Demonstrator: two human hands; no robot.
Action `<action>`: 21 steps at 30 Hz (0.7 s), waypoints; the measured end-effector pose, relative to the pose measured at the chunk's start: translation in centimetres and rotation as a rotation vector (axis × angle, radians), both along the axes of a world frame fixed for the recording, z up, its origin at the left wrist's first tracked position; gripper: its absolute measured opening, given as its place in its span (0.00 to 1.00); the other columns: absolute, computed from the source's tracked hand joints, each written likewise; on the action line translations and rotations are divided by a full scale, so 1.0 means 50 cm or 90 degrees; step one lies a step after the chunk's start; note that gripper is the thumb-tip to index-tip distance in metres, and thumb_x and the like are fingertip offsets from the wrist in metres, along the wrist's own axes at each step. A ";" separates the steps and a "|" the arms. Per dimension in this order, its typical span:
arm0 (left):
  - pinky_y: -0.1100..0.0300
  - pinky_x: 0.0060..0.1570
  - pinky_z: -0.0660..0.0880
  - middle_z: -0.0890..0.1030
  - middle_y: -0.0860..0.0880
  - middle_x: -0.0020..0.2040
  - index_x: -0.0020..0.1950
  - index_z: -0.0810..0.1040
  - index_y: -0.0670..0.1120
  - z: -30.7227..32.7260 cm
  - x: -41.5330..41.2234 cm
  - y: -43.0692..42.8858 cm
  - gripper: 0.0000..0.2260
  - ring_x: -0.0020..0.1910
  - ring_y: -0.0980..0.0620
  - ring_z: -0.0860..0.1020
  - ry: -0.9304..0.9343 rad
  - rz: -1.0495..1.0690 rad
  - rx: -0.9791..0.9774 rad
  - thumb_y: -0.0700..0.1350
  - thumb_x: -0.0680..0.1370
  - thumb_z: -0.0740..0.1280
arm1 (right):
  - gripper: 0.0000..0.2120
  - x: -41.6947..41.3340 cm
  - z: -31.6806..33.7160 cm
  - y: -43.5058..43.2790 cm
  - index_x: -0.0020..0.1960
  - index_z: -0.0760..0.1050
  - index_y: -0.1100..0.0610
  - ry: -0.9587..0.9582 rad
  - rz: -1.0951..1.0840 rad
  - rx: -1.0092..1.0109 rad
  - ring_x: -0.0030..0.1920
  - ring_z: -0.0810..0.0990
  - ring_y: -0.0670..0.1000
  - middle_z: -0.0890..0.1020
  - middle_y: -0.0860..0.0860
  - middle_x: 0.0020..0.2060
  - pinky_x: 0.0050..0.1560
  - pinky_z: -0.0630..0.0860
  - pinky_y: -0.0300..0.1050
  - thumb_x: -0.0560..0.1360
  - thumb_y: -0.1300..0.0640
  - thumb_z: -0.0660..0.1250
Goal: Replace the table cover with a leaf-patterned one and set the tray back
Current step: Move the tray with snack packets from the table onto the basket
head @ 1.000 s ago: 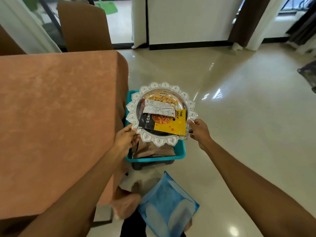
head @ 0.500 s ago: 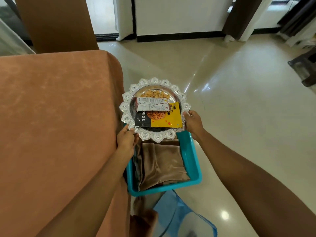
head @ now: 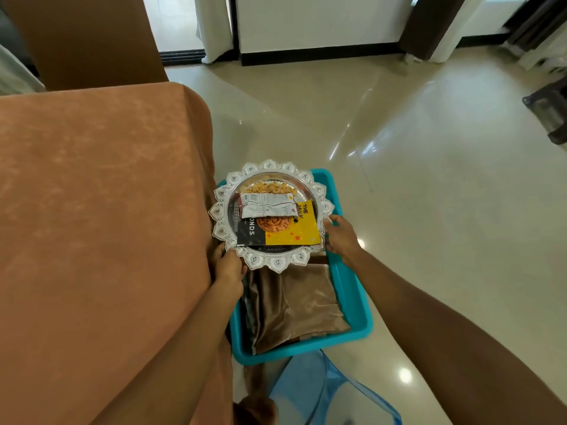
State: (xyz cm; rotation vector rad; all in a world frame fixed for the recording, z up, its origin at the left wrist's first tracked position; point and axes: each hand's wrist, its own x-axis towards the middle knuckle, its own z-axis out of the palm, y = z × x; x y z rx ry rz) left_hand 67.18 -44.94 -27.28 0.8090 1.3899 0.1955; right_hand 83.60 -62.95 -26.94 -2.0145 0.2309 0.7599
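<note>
A round silver tray [head: 322, 191] with a scalloped rim carries snack packets, one yellow and black [head: 288, 233] and one white [head: 267, 207], plus loose nuts. My left hand [head: 228, 268] grips its near-left rim and my right hand [head: 339, 236] grips its right rim. The tray hangs over the far end of a teal plastic bin [head: 356, 305] that stands on the floor. Folded brown satin cloth [head: 294, 305] lies in the bin. The table on the left wears a plain rust-orange cover [head: 98, 225]. No leaf-patterned cover is visible.
A brown chair back [head: 89, 38] stands behind the table. A blue bag [head: 325, 394] lies on the glossy tiled floor at my feet. Curtains and a glass door line the far wall. A dark object [head: 549, 115] sits at the right edge.
My view has shifted forward and down. The tray, held in both hands, has travelled towards the bin's far end, so more of the brown cloth shows.
</note>
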 end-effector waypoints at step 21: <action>0.60 0.34 0.71 0.76 0.49 0.42 0.63 0.69 0.49 0.046 -0.129 -0.140 0.11 0.37 0.55 0.75 0.050 -0.101 0.058 0.40 0.81 0.63 | 0.12 -0.120 0.104 -0.157 0.64 0.74 0.57 0.068 0.096 -0.032 0.33 0.76 0.47 0.80 0.52 0.37 0.31 0.70 0.38 0.82 0.54 0.65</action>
